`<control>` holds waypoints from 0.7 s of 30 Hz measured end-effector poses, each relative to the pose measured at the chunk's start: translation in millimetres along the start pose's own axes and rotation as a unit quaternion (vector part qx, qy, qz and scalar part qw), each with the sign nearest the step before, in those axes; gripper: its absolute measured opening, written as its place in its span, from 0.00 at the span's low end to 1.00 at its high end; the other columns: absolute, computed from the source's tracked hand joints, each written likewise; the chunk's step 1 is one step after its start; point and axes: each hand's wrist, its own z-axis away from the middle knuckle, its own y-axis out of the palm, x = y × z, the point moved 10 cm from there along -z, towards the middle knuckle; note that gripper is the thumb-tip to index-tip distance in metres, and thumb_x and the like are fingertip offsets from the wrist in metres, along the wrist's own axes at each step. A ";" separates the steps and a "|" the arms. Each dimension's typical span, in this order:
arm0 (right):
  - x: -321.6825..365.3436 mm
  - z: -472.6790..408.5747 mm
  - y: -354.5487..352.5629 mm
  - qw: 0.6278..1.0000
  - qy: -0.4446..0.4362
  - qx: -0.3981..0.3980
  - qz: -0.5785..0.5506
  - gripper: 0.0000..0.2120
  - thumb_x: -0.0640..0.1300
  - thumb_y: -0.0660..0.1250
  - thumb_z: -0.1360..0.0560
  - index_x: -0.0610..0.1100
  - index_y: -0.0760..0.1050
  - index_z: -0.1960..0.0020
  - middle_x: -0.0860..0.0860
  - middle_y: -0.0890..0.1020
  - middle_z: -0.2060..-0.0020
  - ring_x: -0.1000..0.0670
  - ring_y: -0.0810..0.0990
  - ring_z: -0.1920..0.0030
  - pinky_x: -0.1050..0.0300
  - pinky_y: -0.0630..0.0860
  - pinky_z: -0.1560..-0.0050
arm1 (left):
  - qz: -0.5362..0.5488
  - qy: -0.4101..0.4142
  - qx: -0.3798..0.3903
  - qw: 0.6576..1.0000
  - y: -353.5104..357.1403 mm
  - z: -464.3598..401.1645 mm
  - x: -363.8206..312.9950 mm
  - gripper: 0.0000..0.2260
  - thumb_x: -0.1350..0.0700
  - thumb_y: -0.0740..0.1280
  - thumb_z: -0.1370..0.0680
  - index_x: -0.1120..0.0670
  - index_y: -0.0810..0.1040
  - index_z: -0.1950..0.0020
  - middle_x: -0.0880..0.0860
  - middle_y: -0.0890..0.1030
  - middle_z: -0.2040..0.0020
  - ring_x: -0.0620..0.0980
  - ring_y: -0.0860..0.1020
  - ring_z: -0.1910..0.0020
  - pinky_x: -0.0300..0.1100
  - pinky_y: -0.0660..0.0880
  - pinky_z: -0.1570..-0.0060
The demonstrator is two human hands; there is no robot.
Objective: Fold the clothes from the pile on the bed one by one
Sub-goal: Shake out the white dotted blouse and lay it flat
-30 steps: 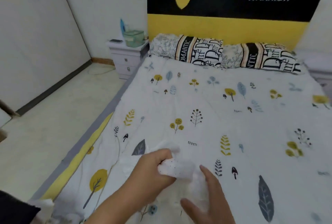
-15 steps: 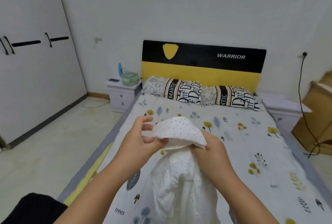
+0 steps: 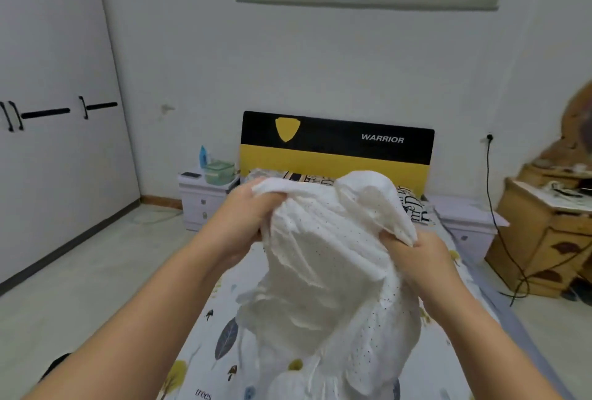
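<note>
Both hands grip a white dotted garment (image 3: 323, 271) above the bed (image 3: 205, 329): left hand (image 3: 246, 223) bunches its top edge, right hand (image 3: 413, 255) pinches a fold. The hanging cloth hides the pillows and its own shape.

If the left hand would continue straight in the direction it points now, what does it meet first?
Probably the white garment it already grips: the left hand points up and right into the bunched fabric. Beyond that lie the pillows and headboard, though depth is unclear.

A home bedroom is shown: a bed (image 3: 474, 274) with a black-and-yellow headboard (image 3: 336, 149) is flanked by white nightstands (image 3: 205, 197), a white wardrobe (image 3: 54, 117) is set along the left wall, and a wooden dresser (image 3: 544, 239) at right.
</note>
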 end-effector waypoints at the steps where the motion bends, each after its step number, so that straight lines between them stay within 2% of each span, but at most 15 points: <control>1: -6.4 5.0 0.5 1.000 0.020 0.012 0.000 0.10 0.46 0.65 0.25 0.42 0.79 0.62 0.43 0.82 0.66 0.48 0.77 0.65 0.58 0.69 0.66 | -0.014 0.013 0.006 1.000 5.5 -1.0 -12.9 0.08 0.59 0.62 0.22 0.54 0.80 0.49 0.56 0.83 0.53 0.56 0.82 0.53 0.53 0.79 0.54; 3: -15.1 16.7 1.5 0.998 0.054 0.034 -0.006 0.08 0.47 0.67 0.26 0.46 0.80 0.61 0.48 0.82 0.66 0.50 0.80 0.65 0.60 0.72 0.68 | -0.040 0.027 0.015 0.999 19.1 -1.9 -33.0 0.05 0.58 0.65 0.23 0.57 0.78 0.49 0.58 0.83 0.52 0.58 0.81 0.51 0.55 0.78 0.49; 5: -16.6 26.1 1.6 0.996 0.068 0.053 -0.008 0.03 0.43 0.67 0.26 0.45 0.80 0.57 0.49 0.82 0.66 0.51 0.80 0.66 0.61 0.72 0.72 | -0.064 0.041 0.023 0.997 32.5 -2.4 -49.3 0.05 0.58 0.68 0.25 0.57 0.78 0.51 0.57 0.83 0.53 0.57 0.82 0.52 0.52 0.78 0.50; 6: -14.6 29.0 1.7 0.996 0.065 0.063 -0.023 0.04 0.40 0.67 0.27 0.45 0.78 0.52 0.49 0.82 0.62 0.52 0.81 0.63 0.61 0.73 0.70 | -0.079 0.052 0.028 0.995 38.9 -2.5 -57.1 0.04 0.58 0.68 0.25 0.56 0.78 0.52 0.56 0.83 0.55 0.55 0.82 0.54 0.50 0.79 0.52; 8: 0.5 33.8 -1.4 0.993 0.033 0.069 -0.088 0.17 0.40 0.69 0.28 0.49 0.72 0.41 0.53 0.79 0.46 0.53 0.78 0.49 0.59 0.73 0.56 | -0.105 0.076 0.051 0.990 53.6 -0.4 -70.4 0.01 0.58 0.70 0.27 0.54 0.79 0.57 0.54 0.82 0.59 0.51 0.81 0.58 0.46 0.77 0.57; 9: 15.6 36.0 -6.5 0.991 0.002 0.061 -0.118 0.26 0.45 0.71 0.30 0.52 0.67 0.34 0.56 0.73 0.40 0.54 0.73 0.41 0.58 0.69 0.48 | -0.115 0.089 0.068 0.987 61.8 1.9 -75.6 0.02 0.58 0.70 0.27 0.53 0.79 0.59 0.54 0.82 0.61 0.51 0.80 0.60 0.45 0.76 0.59; 11: 54.4 41.4 -9.8 0.985 -0.066 0.088 -0.135 0.45 0.60 0.72 0.38 0.57 0.55 0.26 0.60 0.65 0.36 0.57 0.64 0.34 0.58 0.64 0.41 | -0.136 0.105 0.116 0.978 80.0 7.5 -81.9 0.01 0.59 0.71 0.29 0.54 0.80 0.60 0.54 0.82 0.61 0.51 0.81 0.61 0.46 0.77 0.59; 12: 70.9 45.0 -6.3 0.982 -0.092 0.117 -0.118 0.48 0.63 0.72 0.41 0.57 0.55 0.26 0.60 0.66 0.35 0.57 0.65 0.34 0.57 0.66 0.40 | -0.146 0.111 0.137 0.973 88.2 11.3 -84.4 0.02 0.58 0.72 0.30 0.55 0.81 0.59 0.55 0.82 0.62 0.50 0.80 0.62 0.46 0.77 0.60; 13: 83.9 48.2 -1.2 0.978 -0.110 0.152 -0.092 0.45 0.61 0.73 0.40 0.54 0.61 0.27 0.58 0.71 0.36 0.55 0.71 0.36 0.55 0.70 0.41 | -0.156 0.116 0.154 0.969 94.0 14.8 -86.6 0.03 0.57 0.72 0.30 0.56 0.81 0.59 0.55 0.82 0.62 0.49 0.80 0.63 0.44 0.77 0.61; 14: 95.2 51.3 2.9 0.974 -0.124 0.180 -0.064 0.33 0.56 0.74 0.35 0.50 0.71 0.33 0.53 0.79 0.41 0.50 0.77 0.41 0.53 0.74 0.43 | -0.161 0.124 0.160 0.966 96.6 16.6 -88.7 0.04 0.56 0.73 0.31 0.56 0.82 0.59 0.55 0.82 0.62 0.47 0.80 0.63 0.43 0.77 0.61; 15: 102.5 51.9 3.9 0.973 -0.136 0.182 -0.032 0.17 0.49 0.73 0.30 0.47 0.79 0.43 0.48 0.84 0.51 0.46 0.81 0.48 0.52 0.76 0.48 | -0.162 0.135 0.153 0.966 95.1 17.9 -91.3 0.04 0.56 0.74 0.31 0.55 0.82 0.59 0.54 0.83 0.61 0.46 0.80 0.63 0.40 0.78 0.61; 16: 108.2 50.9 1.1 0.976 -0.146 0.164 -0.004 0.05 0.44 0.71 0.28 0.45 0.82 0.53 0.46 0.84 0.58 0.44 0.83 0.53 0.51 0.76 0.53 | -0.153 0.144 0.139 0.968 90.0 18.8 -92.3 0.05 0.56 0.75 0.32 0.54 0.83 0.59 0.52 0.84 0.61 0.46 0.81 0.62 0.39 0.79 0.61; 17: 113.1 49.0 -4.0 0.977 -0.163 0.138 0.015 0.05 0.42 0.68 0.26 0.43 0.82 0.58 0.45 0.84 0.62 0.44 0.83 0.58 0.52 0.76 0.57 | -0.132 0.146 0.125 0.972 82.1 19.2 -89.6 0.05 0.56 0.76 0.32 0.53 0.82 0.60 0.51 0.84 0.60 0.46 0.82 0.60 0.39 0.79 0.60; 19: 116.7 45.7 -13.5 0.978 -0.178 0.109 0.011 0.08 0.41 0.66 0.25 0.42 0.81 0.60 0.47 0.84 0.64 0.45 0.82 0.61 0.52 0.77 0.59 | -0.098 0.118 0.128 0.980 68.1 20.9 -68.8 0.06 0.56 0.74 0.31 0.51 0.80 0.57 0.48 0.83 0.58 0.45 0.82 0.57 0.39 0.80 0.55; 21: 121.6 44.1 -22.1 0.978 -0.175 0.105 -0.035 0.07 0.42 0.66 0.25 0.44 0.81 0.60 0.48 0.84 0.64 0.46 0.82 0.62 0.51 0.78 0.58 | -0.137 0.068 0.201 0.968 68.4 28.8 -28.8 0.13 0.52 0.71 0.28 0.49 0.77 0.45 0.45 0.81 0.49 0.43 0.80 0.49 0.40 0.77 0.45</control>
